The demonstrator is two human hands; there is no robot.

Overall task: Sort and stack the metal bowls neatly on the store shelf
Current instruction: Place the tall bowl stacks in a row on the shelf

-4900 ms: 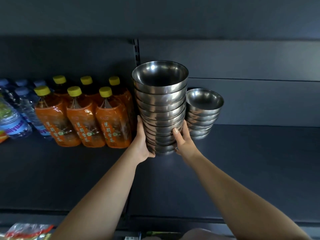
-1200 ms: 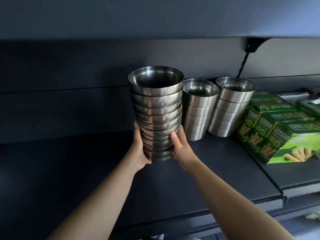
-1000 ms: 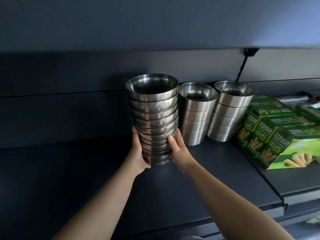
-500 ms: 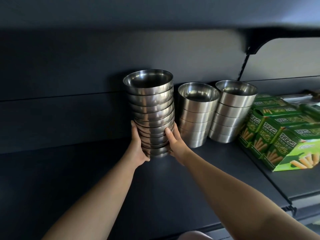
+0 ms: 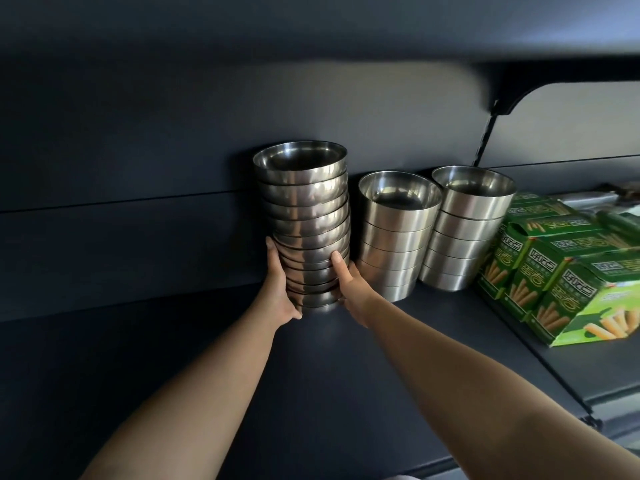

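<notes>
grip: left hand (image 5: 278, 295) and right hand (image 5: 349, 289) clasp tall bowl stack (image 5: 306, 223) low | risk: top-heavy lean, could topple onto neighbouring bowl stack (image 5: 396, 233)

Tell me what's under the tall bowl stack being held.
Under the tall bowl stack, only dark shelf shows; both hands grip its base, so contact is hidden.
</notes>
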